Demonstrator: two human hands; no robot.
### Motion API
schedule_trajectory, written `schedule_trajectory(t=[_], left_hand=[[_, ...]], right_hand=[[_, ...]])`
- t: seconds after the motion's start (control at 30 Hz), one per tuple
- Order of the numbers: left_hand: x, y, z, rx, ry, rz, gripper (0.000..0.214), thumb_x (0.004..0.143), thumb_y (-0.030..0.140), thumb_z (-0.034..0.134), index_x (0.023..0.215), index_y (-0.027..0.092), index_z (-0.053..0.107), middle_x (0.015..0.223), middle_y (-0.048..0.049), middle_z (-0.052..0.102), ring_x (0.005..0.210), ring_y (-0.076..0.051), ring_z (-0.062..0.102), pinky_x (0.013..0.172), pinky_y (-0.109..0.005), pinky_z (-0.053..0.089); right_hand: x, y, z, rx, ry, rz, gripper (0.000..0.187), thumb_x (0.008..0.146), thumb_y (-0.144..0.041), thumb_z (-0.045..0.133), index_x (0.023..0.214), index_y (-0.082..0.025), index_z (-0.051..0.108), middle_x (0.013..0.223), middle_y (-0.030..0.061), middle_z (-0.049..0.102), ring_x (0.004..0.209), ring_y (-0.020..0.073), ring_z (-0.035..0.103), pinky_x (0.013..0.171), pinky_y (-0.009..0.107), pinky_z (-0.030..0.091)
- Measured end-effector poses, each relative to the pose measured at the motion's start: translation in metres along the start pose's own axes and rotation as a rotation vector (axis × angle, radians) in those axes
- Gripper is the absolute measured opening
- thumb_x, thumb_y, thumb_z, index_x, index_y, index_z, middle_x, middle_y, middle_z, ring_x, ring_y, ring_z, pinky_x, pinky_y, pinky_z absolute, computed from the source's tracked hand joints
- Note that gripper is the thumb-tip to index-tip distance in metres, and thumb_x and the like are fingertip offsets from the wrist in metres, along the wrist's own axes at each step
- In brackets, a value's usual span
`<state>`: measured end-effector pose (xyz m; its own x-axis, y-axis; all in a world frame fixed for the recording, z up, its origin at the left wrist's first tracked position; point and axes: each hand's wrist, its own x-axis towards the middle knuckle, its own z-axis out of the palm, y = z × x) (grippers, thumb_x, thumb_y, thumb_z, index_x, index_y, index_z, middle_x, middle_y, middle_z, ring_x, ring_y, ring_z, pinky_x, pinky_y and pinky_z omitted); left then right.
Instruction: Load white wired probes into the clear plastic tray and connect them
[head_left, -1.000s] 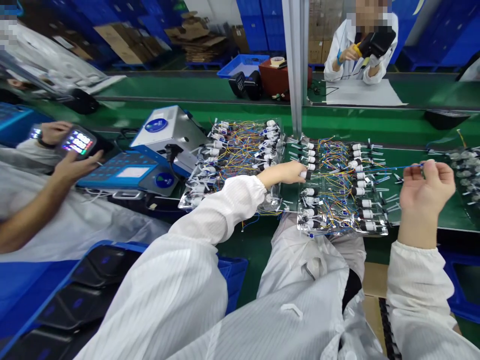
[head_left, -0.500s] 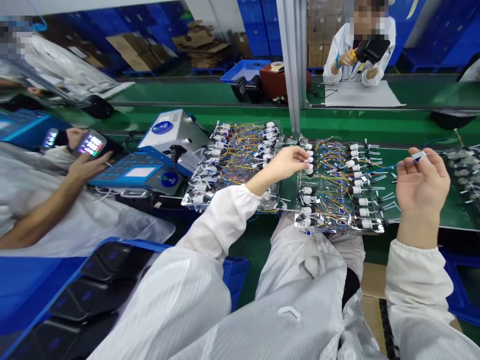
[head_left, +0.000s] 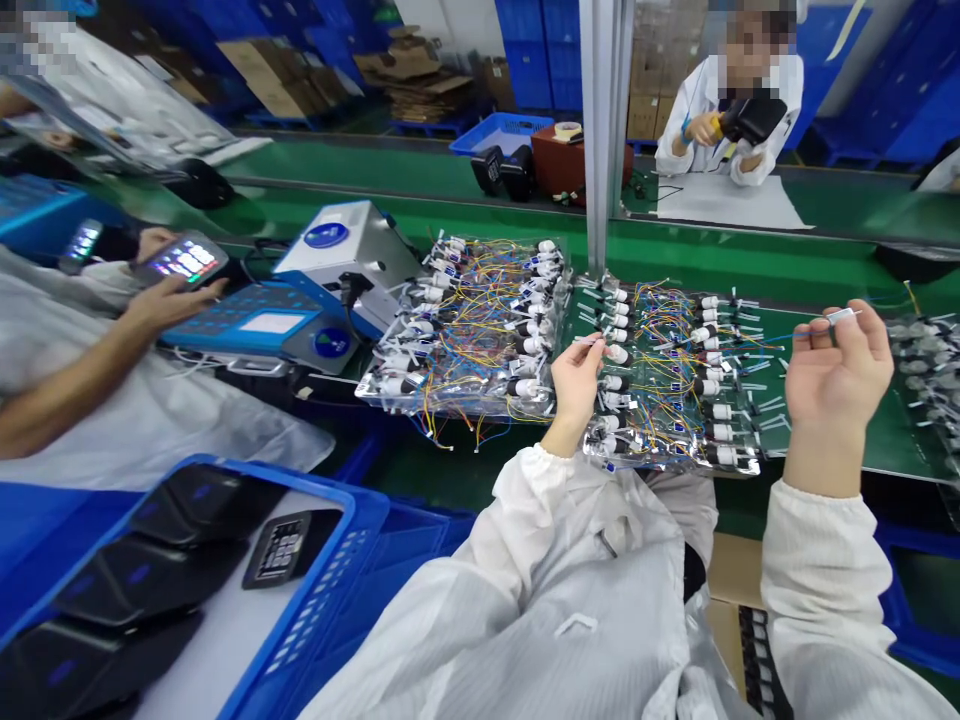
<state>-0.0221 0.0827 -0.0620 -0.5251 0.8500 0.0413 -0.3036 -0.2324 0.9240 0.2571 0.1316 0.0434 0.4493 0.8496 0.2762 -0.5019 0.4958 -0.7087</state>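
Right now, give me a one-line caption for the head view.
Right hand holds a thin blue wire above a green bench; left hand hovers by bagged wiring harnesses.

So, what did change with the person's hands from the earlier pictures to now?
The left hand drew back toward the body, away from the white plugs that it was touching; nothing clearly came away with it. The right hand stays raised, holding the blue wire with a small white tip. The clear tray of wired plugs stays in place.
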Motion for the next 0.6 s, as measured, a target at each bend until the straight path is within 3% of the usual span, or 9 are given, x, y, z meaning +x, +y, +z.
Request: schedule_trajectory(t=[0.17,0.3,0.43,0.6], left_hand=[[0.014,-0.024,-0.006,0.188,0.013,0.136,0.031,0.093,0.042,0.071,0.107,0.016,0.078,0.120,-0.0132,0.078,0.113,-0.021,0.073,0.104,-0.036,0.056],[0.019,-0.039,-0.016,0.127,-0.001,0.088,0.034,0.090,0.041,0.075,0.112,0.015,0.074,0.112,-0.0138,0.079,0.100,-0.021,0.077,0.099,-0.037,0.059],[0.021,-0.039,-0.020,0.137,0.035,0.109,0.031,0.090,0.044,0.075,0.100,0.015,0.075,0.110,-0.0131,0.079,0.101,-0.021,0.076,0.101,-0.038,0.058],[0.027,-0.035,-0.013,0.076,0.051,0.150,0.036,0.089,0.047,0.076,0.108,0.017,0.073,0.108,-0.0107,0.079,0.098,-0.020,0.077,0.097,-0.035,0.060]], right_hand=[[-0.007,0.002,0.007,-0.045,0.002,0.027,0.020,0.081,-0.008,0.070,0.099,-0.015,0.075,0.094,0.0089,0.071,0.074,0.0138,0.066,0.073,0.029,0.058],[-0.014,0.001,0.015,-0.033,-0.008,0.008,0.018,0.081,-0.009,0.072,0.096,-0.017,0.073,0.098,0.0088,0.071,0.074,0.0126,0.066,0.075,0.028,0.058],[-0.012,-0.001,0.030,-0.005,-0.011,-0.029,0.017,0.083,-0.005,0.068,0.088,-0.021,0.070,0.097,0.0043,0.070,0.074,0.0104,0.064,0.076,0.026,0.058],[0.004,-0.003,0.055,-0.018,-0.202,-0.073,0.023,0.091,-0.005,0.062,0.089,-0.024,0.075,0.096,0.0013,0.071,0.077,0.0087,0.065,0.076,0.024,0.057]])
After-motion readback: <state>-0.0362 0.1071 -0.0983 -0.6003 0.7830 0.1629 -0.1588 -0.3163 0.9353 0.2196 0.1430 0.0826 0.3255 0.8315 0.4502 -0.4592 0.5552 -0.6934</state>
